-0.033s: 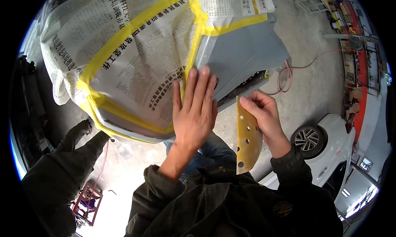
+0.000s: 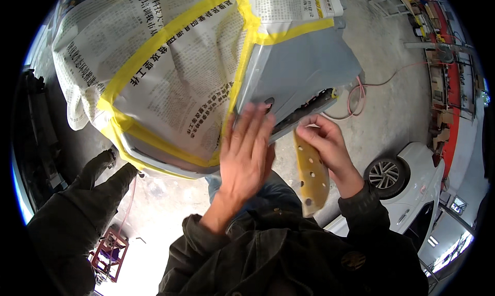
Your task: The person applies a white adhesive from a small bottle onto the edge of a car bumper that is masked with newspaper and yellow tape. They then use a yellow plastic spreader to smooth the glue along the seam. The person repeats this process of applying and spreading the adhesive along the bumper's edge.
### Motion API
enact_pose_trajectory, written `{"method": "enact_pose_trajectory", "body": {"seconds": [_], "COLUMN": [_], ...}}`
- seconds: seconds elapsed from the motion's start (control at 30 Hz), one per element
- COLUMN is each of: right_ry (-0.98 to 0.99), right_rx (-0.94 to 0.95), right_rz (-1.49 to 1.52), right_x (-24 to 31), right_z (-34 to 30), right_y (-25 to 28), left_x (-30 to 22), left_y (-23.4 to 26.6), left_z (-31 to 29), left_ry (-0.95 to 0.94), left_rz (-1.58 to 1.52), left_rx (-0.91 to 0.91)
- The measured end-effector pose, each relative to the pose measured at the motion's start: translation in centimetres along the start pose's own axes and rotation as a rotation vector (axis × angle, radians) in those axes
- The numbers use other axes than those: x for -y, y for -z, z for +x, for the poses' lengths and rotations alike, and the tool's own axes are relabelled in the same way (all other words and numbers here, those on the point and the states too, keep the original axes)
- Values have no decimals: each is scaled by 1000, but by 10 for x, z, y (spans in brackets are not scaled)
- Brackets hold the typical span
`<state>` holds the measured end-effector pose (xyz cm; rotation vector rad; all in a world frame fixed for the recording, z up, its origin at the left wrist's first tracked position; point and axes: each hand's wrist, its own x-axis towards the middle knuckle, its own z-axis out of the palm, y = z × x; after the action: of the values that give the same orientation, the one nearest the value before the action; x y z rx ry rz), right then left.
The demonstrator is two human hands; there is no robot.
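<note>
A grey concrete floor (image 2: 397, 110) is carrying everything here, running pale and dusty from twelve o'clock round to five o'clock. A thin red hose (image 2: 361, 92) is lying looped on it at about two o'clock, trailing off toward the far wall. At four o'clock a white car (image 2: 412, 193) is standing on the floor, one wheel (image 2: 384, 175) showing. At seven o'clock a small red metal stand (image 2: 109, 255) is sitting on the floor's brightly lit part.
</note>
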<state>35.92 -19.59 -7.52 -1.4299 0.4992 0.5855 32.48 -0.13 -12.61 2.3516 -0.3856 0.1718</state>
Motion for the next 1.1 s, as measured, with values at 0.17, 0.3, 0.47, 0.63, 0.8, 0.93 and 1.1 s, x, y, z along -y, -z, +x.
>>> {"method": "enact_pose_trajectory", "body": {"seconds": [0.17, 0.3, 0.47, 0.63, 0.8, 0.93, 1.1], "right_ry": [-163, -167, 96, 98, 179, 205, 102], "right_rx": [161, 250, 346, 343, 113, 57, 201], "right_rz": [169, -26, 146, -128, -328, -305, -17], "right_x": [-22, -18, 16, 25, 12, 15, 25], "right_z": [-4, -9, -15, -8, -5, -7, -9], "right_y": [-12, -9, -12, -15, -18, -27, -33], "left_x": [-18, -18, -19, -17, -28, -37, -22], "left_y": [23, 22, 29, 26, 23, 23, 25], "left_z": [-8, -17, -14, -25, -20, -13, -17], "left_ry": [121, 619, 697, 675, 604, 728, 641], "left_rz": [-751, -932, -1139, -1210, -1129, -1150, -969], "left_rx": [90, 2, 109, 331, 183, 49, 101]}}
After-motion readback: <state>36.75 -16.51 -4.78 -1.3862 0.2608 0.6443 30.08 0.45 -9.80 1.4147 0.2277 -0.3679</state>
